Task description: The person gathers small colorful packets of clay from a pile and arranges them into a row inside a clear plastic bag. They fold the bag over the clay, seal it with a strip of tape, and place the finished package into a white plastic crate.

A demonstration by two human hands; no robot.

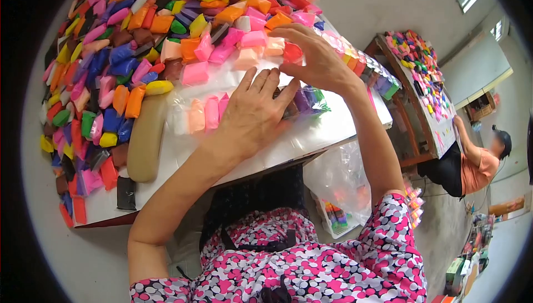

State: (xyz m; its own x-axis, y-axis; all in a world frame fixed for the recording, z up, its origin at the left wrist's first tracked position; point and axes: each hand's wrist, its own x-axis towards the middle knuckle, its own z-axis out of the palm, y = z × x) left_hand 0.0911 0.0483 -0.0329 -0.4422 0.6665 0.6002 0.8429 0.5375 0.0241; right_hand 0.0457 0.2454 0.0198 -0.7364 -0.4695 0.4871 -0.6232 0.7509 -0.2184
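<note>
Steadying step, apparently: your left hand [252, 106] lies spread over wrapped packets [211, 113]; your right hand [321, 61], digits apart near a red packet [292, 53], likely needs a light pinch.

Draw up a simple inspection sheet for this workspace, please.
Surface: white tabletop, partly covered by packets.
Job's things: row of coloured packets in clear plastic, partly hidden by the left hand.
Clutter: heap of loose packets filling the far and left parts; long tan object beside it.
Hands: left hand lies over the row; right hand arches by a red packet, contact unclear.
Cables: thin dark line near the other person, possibly one.
Surroundings: second table bearing packets, a person beside it; clear bag and white basket below the near table.
</note>
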